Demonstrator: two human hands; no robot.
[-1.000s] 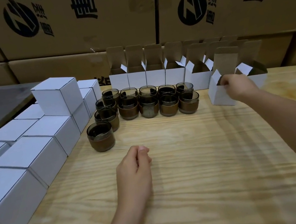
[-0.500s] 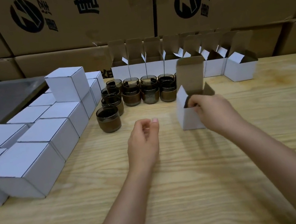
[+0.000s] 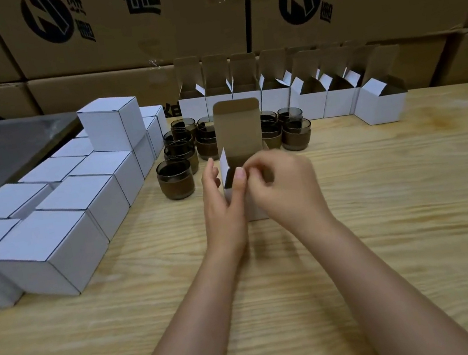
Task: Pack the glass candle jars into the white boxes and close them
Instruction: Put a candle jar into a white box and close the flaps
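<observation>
At nine o'clock I see the closed white boxes (image 3: 77,202) stacked against the table's left side, presumably the finished ones, parked clear of my working space. Towards eleven o'clock the glass candle jars (image 3: 175,179) cluster within easy reach. At centre my left hand (image 3: 221,200) grips the open box (image 3: 233,191) at its left wall, steadying it upright with its lid flap standing. My right hand (image 3: 283,188) pinches the box's near rim, likely to hold the mouth clear for a jar. At one o'clock the spare open boxes (image 3: 337,99) wait in a row on the wooden table (image 3: 385,214)
</observation>
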